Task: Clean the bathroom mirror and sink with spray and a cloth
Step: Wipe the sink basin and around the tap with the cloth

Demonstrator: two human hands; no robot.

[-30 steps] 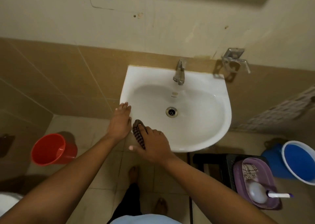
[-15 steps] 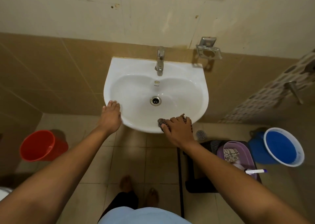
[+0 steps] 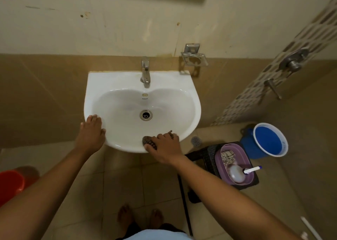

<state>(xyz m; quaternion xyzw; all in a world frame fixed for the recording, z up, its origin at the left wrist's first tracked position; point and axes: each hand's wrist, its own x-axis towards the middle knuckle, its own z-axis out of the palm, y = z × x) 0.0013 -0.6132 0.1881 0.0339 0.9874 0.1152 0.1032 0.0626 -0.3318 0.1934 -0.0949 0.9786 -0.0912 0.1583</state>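
A white sink (image 3: 116, 79) is sitting at the centre of the frame against a brown tiled wall, its chrome tap (image 3: 145, 72) pointing down-frame toward the drain (image 3: 146, 115). The right hand (image 3: 164, 147) is pressing a dark checked cloth (image 3: 148, 141) onto the sink's front rim, at lower centre-right of the basin; the fingers are lying over the cloth with a slight curl, and whether they are gripping it or only pushing it flat cannot be told. The cloth is showing as a bunched strip with its long axis running left to right along the rim, one end poking out past the thumb side and a smaller tip beyond the fingers. The left hand (image 3: 91, 130) is resting with relaxed, straight fingers on the sink's left front edge, holding nothing. A metal soap holder (image 3: 194, 57) is hanging on the wall at upper right of the sink. At right, a blue bucket (image 3: 269, 139) is standing on the floor beside a purple tub (image 3: 235, 164) that is sitting on a dark stool (image 3: 204, 154). A red bucket (image 3: 11, 183) is showing at the left edge.
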